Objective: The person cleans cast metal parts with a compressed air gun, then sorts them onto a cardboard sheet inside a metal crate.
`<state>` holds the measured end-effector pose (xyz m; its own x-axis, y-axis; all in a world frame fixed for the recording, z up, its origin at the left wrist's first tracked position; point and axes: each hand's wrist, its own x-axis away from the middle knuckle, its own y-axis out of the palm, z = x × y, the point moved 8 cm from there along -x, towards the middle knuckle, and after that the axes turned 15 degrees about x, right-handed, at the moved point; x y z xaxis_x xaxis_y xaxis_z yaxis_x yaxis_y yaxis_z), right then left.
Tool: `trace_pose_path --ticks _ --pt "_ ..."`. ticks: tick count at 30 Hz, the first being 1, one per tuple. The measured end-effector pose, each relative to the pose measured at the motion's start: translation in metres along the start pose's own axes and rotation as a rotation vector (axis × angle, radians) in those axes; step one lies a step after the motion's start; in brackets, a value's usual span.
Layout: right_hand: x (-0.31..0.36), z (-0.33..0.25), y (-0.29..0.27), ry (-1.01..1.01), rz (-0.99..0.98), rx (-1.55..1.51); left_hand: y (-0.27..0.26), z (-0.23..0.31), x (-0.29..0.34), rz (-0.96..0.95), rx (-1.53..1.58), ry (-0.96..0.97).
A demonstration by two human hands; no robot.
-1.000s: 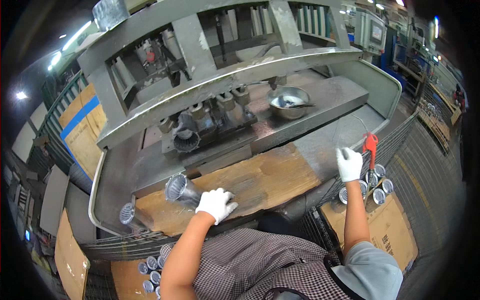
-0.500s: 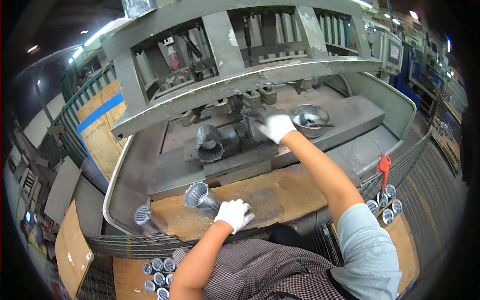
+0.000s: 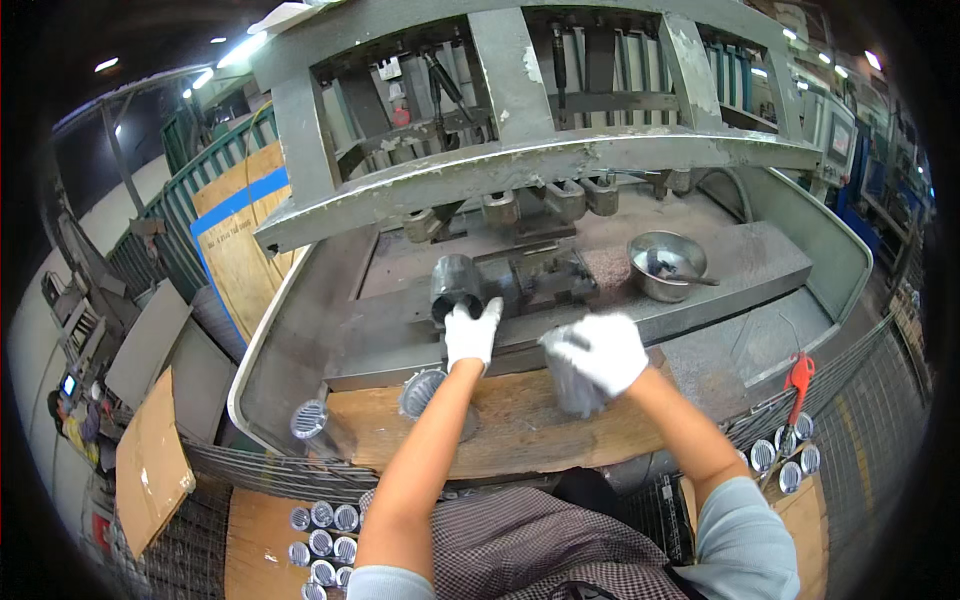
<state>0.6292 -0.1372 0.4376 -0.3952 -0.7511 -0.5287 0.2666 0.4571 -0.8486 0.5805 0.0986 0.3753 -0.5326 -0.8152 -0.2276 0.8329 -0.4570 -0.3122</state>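
Observation:
My left hand (image 3: 470, 335), in a white glove, reaches to the near end of a grey metal cylinder (image 3: 455, 278) set in the machine's fixture. Its thumb stands apart from the fingers; whether the fingertips touch the cylinder's rim, I cannot tell. Over the right part of the wooden board (image 3: 515, 425), my gloved right hand (image 3: 605, 352) is closed around the upper end of another grey metal cylinder (image 3: 575, 385), slightly blurred. A finned cylinder (image 3: 422, 393) stands on the board, partly behind my left forearm. Farther left is a second finned cylinder (image 3: 312, 422).
A steel bowl (image 3: 668, 268) with a dark-handled tool in it sits right of the fixture (image 3: 545, 280). The machine's heavy frame (image 3: 540, 170) hangs overhead. A red-handled tool (image 3: 800, 372) is at the right rail. Several finned cylinders (image 3: 322, 542) stand at lower left, others (image 3: 790, 477) at lower right.
My right hand has brought a cylinder from the fixture's right side back over the board. My left hand has gone from the board up to the cylinder in the fixture. The view has shifted.

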Motion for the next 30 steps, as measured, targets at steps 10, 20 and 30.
trace_pose_path --ticks 10,20,30 --pt "0.053 -0.037 -0.036 -0.040 0.225 -0.259 -0.088 -0.017 -0.051 0.316 0.166 0.278" --pt "-0.054 0.028 0.083 0.194 -0.247 -0.077 0.038 0.118 0.031 -0.175 -0.759 0.786" --pt "-0.089 0.042 0.119 0.266 -0.227 -0.001 -0.045 0.103 0.029 -0.290 -0.702 0.394"
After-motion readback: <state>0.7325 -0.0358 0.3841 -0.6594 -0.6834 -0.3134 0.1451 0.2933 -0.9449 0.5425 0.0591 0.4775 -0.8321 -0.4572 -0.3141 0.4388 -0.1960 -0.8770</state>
